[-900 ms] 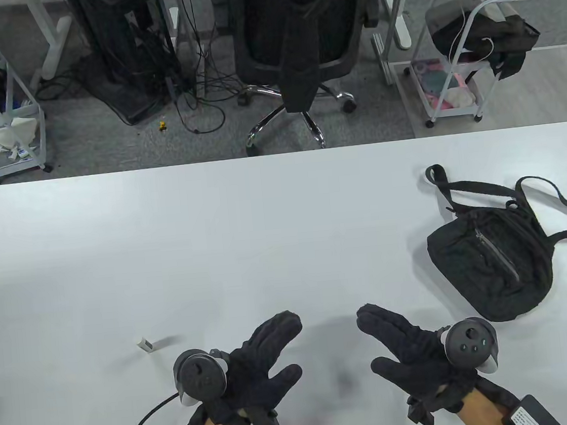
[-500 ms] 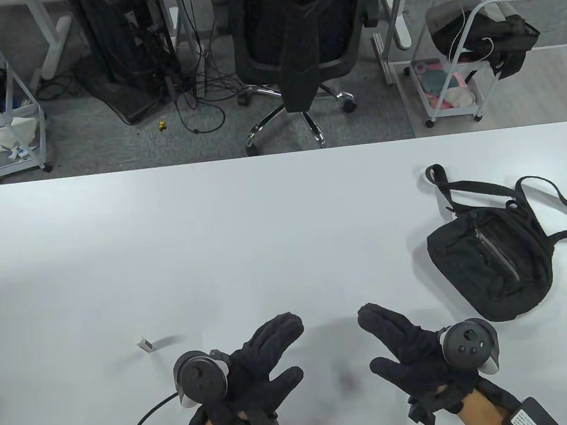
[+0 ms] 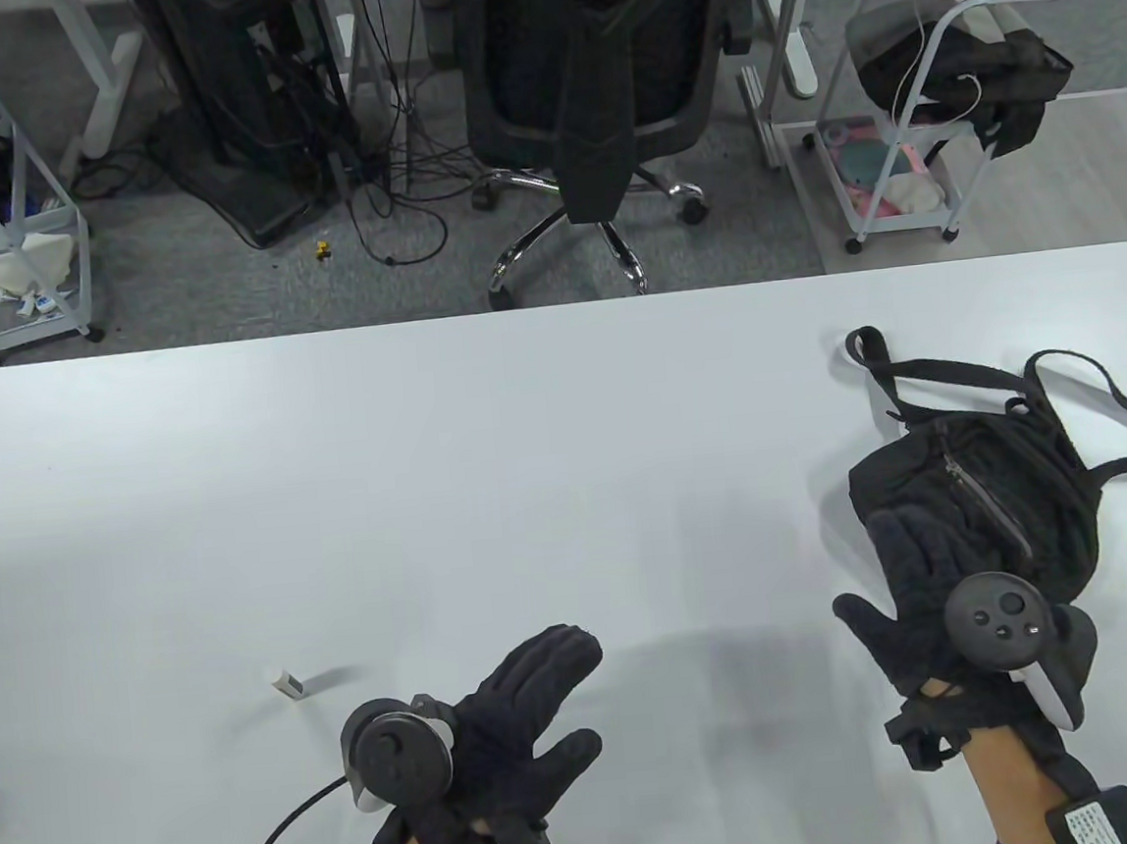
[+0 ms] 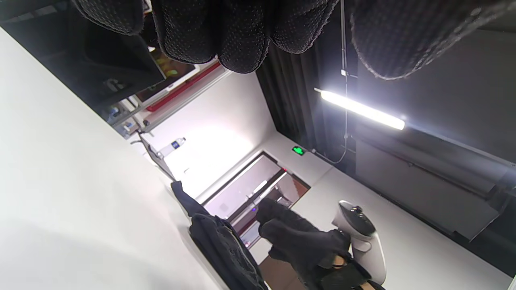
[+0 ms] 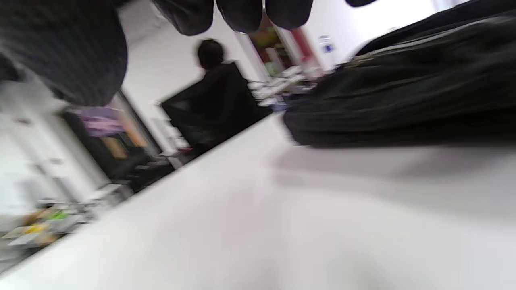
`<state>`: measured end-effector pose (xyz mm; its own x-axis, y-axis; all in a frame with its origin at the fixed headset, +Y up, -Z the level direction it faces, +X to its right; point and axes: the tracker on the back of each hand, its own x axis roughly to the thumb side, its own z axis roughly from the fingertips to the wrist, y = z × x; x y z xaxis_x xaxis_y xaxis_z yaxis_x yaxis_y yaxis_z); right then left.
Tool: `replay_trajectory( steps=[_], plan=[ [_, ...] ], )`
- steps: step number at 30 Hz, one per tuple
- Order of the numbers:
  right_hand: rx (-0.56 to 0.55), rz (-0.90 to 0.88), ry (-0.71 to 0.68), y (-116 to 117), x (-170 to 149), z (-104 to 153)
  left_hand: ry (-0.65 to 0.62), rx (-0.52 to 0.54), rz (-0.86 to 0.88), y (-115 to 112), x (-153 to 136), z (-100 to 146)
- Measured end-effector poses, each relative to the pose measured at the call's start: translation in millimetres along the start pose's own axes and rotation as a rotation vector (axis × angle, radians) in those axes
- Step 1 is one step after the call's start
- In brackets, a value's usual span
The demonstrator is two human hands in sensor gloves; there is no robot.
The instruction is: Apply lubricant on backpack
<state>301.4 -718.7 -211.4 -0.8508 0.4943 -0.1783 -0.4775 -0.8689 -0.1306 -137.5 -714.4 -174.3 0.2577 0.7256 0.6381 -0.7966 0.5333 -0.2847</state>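
My right hand (image 3: 917, 573) is over the near left part of the backpack (image 3: 984, 494), fingers straight and together, thumb splayed to the left; the grip is open, and from the blurred right wrist view I can't be sure whether the fingertips actually touch the fabric or hang just above it. My left hand (image 3: 511, 727) sits low over the near middle of the table (image 3: 430, 473), fingers extended and slightly spread, holding nothing, its grip open too. The backpack lies flat on the right side of the table, its zipper (image 3: 986, 498) running diagonally across the top face and its straps (image 3: 1093, 395) looped out toward the far right. Near the left hand, a little farther and to the left, a small white tube (image 3: 288, 683) lies on the table, well apart from the bag. Beyond the far edge of the table stands a black office chair (image 3: 592, 75).
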Motion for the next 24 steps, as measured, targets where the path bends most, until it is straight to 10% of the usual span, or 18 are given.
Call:
replay_trajectory(
  steps=[11, 24],
  plan=[
    [0.173, 0.152, 0.444, 29.2, -61.9, -28.6, 0.034, -0.007, -0.037, 2.8, -7.1, 0.7],
    [0.003, 0.173, 0.578, 29.8, -72.1, -37.7, 0.066, -0.034, -0.037, 0.9, -10.1, -3.5]
  ],
)
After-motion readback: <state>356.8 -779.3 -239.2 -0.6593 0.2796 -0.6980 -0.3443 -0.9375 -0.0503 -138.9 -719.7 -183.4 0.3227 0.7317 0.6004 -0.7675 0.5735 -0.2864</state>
